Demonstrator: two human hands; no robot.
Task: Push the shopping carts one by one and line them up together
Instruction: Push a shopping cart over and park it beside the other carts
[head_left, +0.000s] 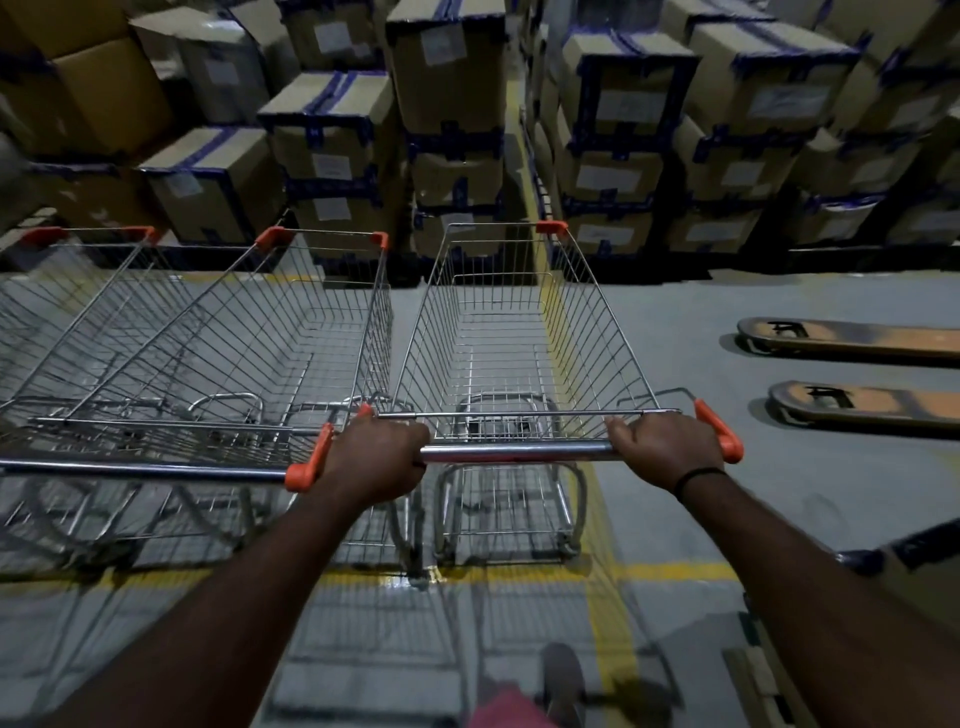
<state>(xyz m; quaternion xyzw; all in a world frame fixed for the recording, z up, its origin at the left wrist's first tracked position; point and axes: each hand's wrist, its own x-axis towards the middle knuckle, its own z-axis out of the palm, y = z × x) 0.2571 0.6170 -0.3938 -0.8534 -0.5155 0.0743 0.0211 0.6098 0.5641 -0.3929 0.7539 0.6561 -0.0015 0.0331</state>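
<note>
A wire shopping cart (602, 332) with orange corner caps stands straight in front of me, its basket empty. My left hand (376, 457) grips the left end of its steel handle bar (514, 451). My right hand (667, 447) grips the right end, beside the orange end cap. Just to the left stands a second empty cart (270, 338), side by side with mine and nearly touching it. A third cart (67, 312) is further left, partly cut off by the frame edge.
Stacks of taped cardboard boxes (447, 104) wall off the far side beyond the carts. Two pallet-jack forks (857, 340) lie on the grey floor at the right. Yellow floor lines (670, 571) run under and beside my cart. My foot (563, 680) shows at the bottom.
</note>
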